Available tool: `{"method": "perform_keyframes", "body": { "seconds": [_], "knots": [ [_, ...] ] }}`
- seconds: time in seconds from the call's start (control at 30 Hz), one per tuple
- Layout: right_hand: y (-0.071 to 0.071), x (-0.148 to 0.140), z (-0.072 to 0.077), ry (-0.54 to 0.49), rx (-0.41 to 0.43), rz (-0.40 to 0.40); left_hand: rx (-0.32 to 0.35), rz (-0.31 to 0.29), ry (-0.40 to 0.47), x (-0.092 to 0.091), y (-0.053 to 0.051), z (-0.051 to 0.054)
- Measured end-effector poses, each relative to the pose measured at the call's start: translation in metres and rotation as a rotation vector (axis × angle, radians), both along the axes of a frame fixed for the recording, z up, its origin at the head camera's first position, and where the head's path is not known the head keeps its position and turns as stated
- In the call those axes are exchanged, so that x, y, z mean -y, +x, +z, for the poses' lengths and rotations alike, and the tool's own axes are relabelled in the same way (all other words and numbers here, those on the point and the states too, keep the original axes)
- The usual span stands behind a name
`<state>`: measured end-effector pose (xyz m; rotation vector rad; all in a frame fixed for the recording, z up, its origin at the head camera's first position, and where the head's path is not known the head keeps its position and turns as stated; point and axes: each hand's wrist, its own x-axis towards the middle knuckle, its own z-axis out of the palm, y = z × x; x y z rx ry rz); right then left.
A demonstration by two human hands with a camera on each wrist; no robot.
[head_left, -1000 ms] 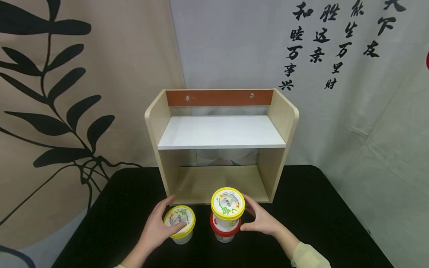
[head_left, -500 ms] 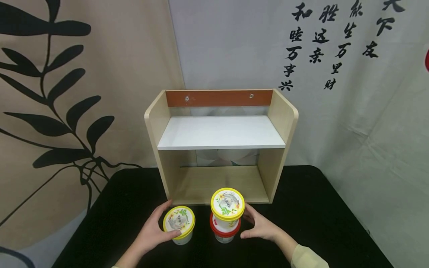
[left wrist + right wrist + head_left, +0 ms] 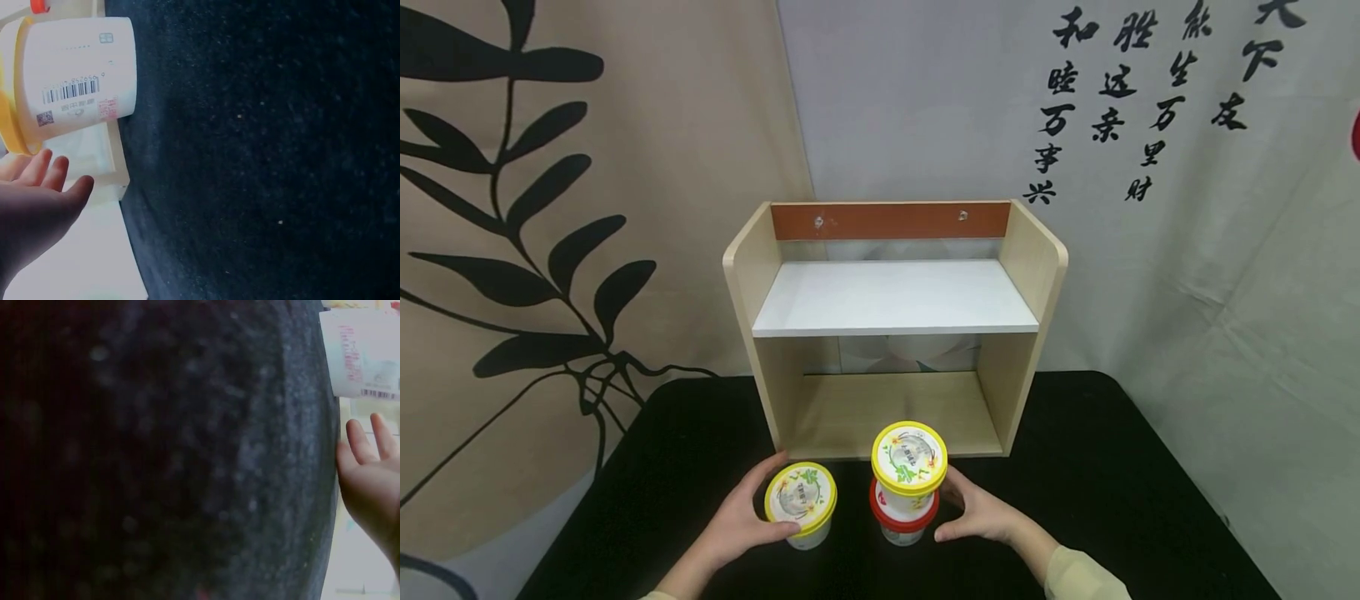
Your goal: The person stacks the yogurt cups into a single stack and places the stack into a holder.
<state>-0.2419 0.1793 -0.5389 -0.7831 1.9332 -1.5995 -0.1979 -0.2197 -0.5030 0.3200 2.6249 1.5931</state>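
In the head view, a tub (image 3: 801, 496) with a yellow lid stands upright on the black table. My left hand (image 3: 733, 517) curves loosely around its left side, the thumb by the front of the rim. Fingers (image 3: 56, 172) lie relaxed just off the lid in the left wrist view. To the right, a yellow-lidded tub (image 3: 910, 457) is stacked on a red-lidded tub (image 3: 902, 521). Beside this stack is my right hand (image 3: 988, 508), thumb and fingers apart. The right wrist view has a gap between its fingertips and the white tub wall (image 3: 359, 356).
Behind the tubs stands a wooden shelf unit with a white upper shelf (image 3: 895, 296) and a pale lower board (image 3: 887, 400). Black table surface (image 3: 1097, 500) extends to both sides. A curtain (image 3: 925, 100) with printed characters and leaves hangs behind.
My left thumb has drawn back from over the yellow lid towards the rim, the hand shifting slightly left and down. My right hand has eased slightly down beside the stack. The tubs stay put.
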Motion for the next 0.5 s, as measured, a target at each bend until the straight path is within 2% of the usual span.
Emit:
{"method": "perform_keyframes", "body": {
  "seconds": [0.13, 0.3, 0.5],
  "knots": [
    [-0.0013, 0.0016, -0.003, 0.018, 0.026, 0.006, -0.005, -0.021, 0.024, 0.0012, 0.0005, -0.0008],
    [-0.0019, 0.005, -0.0034, 0.018, 0.016, 0.019, -0.017, -0.064, 0.044, 0.0018, 0.0013, 0.0015],
    [-0.0031, 0.0092, -0.0045, 0.019, 0.024, 0.02, 0.016, -0.096, 0.029, 0.0031, 0.0002, 0.0012]
  ]
}}
